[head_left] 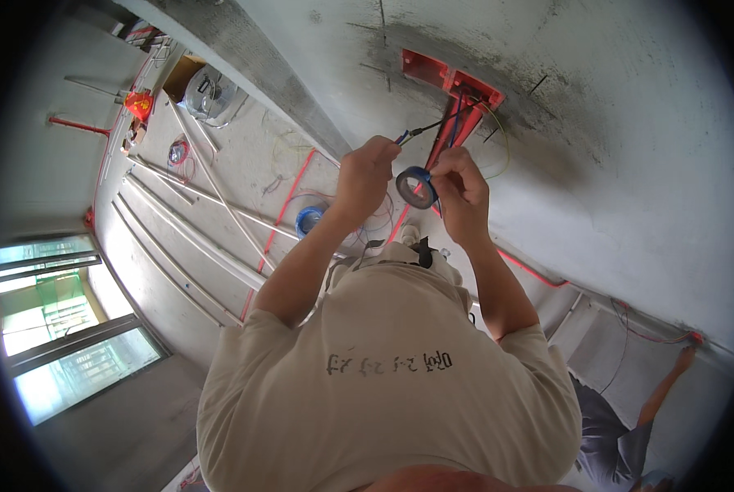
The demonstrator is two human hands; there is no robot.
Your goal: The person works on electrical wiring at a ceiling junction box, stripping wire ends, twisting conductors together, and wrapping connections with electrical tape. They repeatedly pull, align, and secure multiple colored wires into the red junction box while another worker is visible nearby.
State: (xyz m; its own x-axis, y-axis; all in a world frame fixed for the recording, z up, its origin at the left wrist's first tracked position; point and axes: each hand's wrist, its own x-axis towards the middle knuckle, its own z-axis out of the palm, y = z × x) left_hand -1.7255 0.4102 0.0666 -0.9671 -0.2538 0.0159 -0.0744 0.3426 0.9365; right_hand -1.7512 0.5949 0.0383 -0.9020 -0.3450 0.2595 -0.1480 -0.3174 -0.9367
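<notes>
My left hand (365, 174) is closed, pinching a bunch of thin electrical wires (442, 121) just below the wall box. Among them run a black wire and a blue one, and a dark wrapped part shows close to my fingertips. The far ends come out of a red junction box (488, 95) set in the wall. Between the thumb and fingers of my right hand (467, 195) is a roll of blue electrical tape (423, 172), its round hole turned toward me. A loose yellow-green wire (505, 135) loops down beside the box, apart from both hands.
Long pale pipes (188, 190) lie across the floor on the left. Nearer my feet stands a blue wire coil (308, 221). At the lower right, another person's hand (687, 356) reaches to a red box low on the wall. A window (63, 295) is at far left.
</notes>
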